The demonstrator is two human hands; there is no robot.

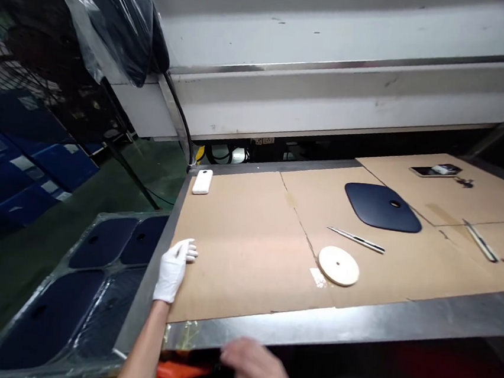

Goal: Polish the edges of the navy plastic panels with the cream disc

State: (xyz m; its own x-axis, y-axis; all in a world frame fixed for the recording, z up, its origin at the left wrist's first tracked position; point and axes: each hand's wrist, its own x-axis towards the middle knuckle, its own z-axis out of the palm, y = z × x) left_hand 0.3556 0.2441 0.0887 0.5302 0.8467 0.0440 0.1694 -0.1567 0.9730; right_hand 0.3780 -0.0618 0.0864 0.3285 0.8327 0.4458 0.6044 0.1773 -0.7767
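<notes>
Two hands low at the near edge: left hand (173, 268), in a white glove, resting on the left rim of the cardboard-covered surface (246, 254), fingers loosely curled, gripping nothing; right hand (256, 371), bare and blurred, below the metal front edge, apparently empty, though too smeared to tell for sure. Just left of the gloved hand and lower, a clear tray (77, 291) of dark blue panels, nearest one (103, 241) close beside the wrist. Well off to the right, across the cardboard, a single dark blue panel (383, 207) lying flat, long axis running left to right, hole toward its far side. Between it and the hands, a pale round disc (338, 265) and a thin metal rod (356, 239). Tray panels nearer the left hand; lone panel nearer the right. Far back, a small white block (202, 181).
</notes>
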